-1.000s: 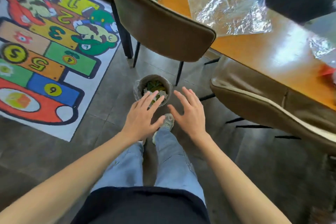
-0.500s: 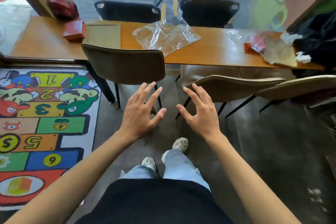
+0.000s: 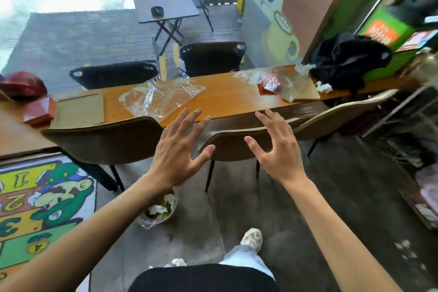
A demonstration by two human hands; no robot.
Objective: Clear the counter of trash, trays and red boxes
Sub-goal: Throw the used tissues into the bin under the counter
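Hands spread wide and holding nothing, left hand point(image 3: 176, 153) and right hand point(image 3: 276, 149), hover above brown chairs point(image 3: 104, 141). On the tabletop point(image 3: 227, 98) lie clear plastic wrap point(image 3: 161, 97), a red box point(image 3: 39, 111) at left and a littered tray point(image 3: 298, 91) at right

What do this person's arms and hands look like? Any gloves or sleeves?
Both arms are bare up to the frame's edge, with no sleeves in view. The left hand and right hand wear no gloves, and no rings, watch or bracelets show. Fingernails are short and unpainted.
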